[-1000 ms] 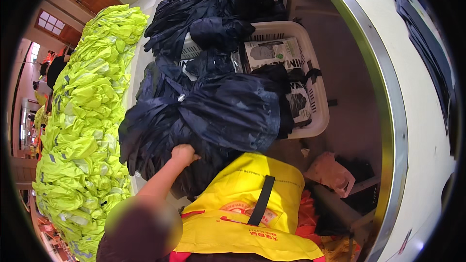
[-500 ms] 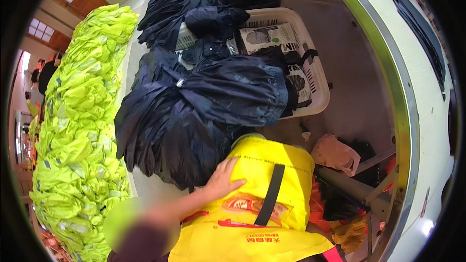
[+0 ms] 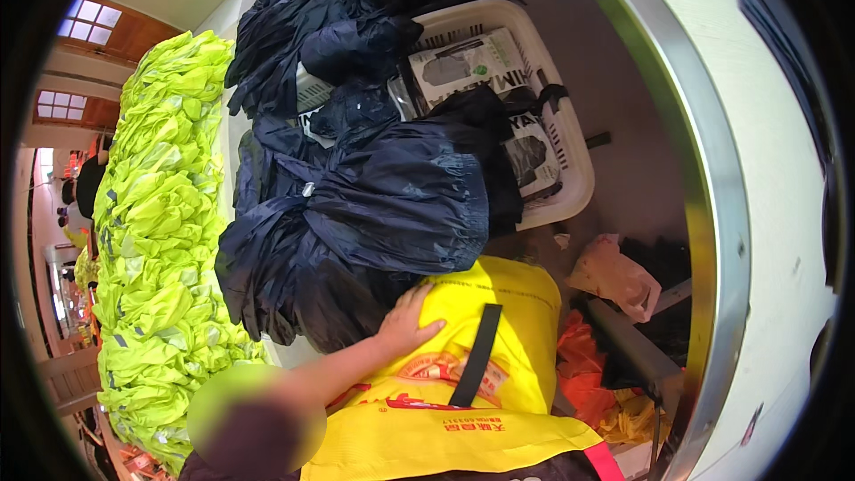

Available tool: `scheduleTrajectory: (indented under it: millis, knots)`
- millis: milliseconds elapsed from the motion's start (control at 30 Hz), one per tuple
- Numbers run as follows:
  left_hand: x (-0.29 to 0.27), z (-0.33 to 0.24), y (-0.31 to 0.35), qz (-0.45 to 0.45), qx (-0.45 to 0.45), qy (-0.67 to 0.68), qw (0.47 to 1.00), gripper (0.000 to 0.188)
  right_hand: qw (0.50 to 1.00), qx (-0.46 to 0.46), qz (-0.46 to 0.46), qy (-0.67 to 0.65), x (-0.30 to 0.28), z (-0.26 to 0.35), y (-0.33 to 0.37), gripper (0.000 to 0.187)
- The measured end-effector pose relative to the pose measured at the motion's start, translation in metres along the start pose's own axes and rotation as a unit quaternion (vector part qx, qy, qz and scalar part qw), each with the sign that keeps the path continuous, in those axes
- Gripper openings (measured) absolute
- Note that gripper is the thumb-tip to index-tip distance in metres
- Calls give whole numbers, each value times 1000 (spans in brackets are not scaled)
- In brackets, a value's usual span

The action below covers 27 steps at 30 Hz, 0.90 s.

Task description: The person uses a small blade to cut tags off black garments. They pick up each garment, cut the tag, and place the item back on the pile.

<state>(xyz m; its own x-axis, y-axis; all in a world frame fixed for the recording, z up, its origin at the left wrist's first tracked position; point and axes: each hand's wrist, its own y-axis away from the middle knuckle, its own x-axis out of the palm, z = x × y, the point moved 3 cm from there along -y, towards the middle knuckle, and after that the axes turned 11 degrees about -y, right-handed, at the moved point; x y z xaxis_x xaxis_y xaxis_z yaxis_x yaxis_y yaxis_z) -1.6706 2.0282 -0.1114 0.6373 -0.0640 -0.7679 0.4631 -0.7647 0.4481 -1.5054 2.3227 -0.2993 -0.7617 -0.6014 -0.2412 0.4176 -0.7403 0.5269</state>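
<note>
My left hand (image 3: 410, 324) rests flat on a yellow apron (image 3: 521, 298), its fingers stretched out and the thumb apart. It holds nothing. The apron spreads over my lap and carries red print and a short black strap (image 3: 476, 354). Just beyond the fingertips lies a bunch of dark navy garments (image 3: 392, 196), gathered and tied with a small pale tie (image 3: 308, 189). A gap can't be made out between the hand and the cloth. My right hand does not show.
A long heap of neon-yellow garments (image 3: 160, 240) lines the left. Behind the tied bunch stands a white plastic basket (image 3: 570, 160) with printed packages (image 3: 472, 62). More dark garments (image 3: 312, 27) lie farther back. A metal-edged white table (image 3: 712, 169) curves along the right, near a pink bag (image 3: 614, 276).
The view has shifted and tilted slightly, so the basket and dark garments sit a little farther left. My left hand stays on the apron.
</note>
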Motion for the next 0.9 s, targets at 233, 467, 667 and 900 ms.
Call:
scheduleTrajectory:
  millis: [233,467,667,900]
  knots:
    - [2,26,4,-144,52,27,988,60,999,-25,-20,-15,-22,-19,74,32]
    - [-54,-52,4,-396,200,-73,893,42,998,-47,-23,-27,-25,-33,105,32]
    - [-73,-115,-97,-425,133,-179,877,65,992,-117,7,-41,-29,-20,135,32]
    - [-79,-77,-111,-340,31,-36,939,27,969,-217,108,-49,-69,40,212,33]
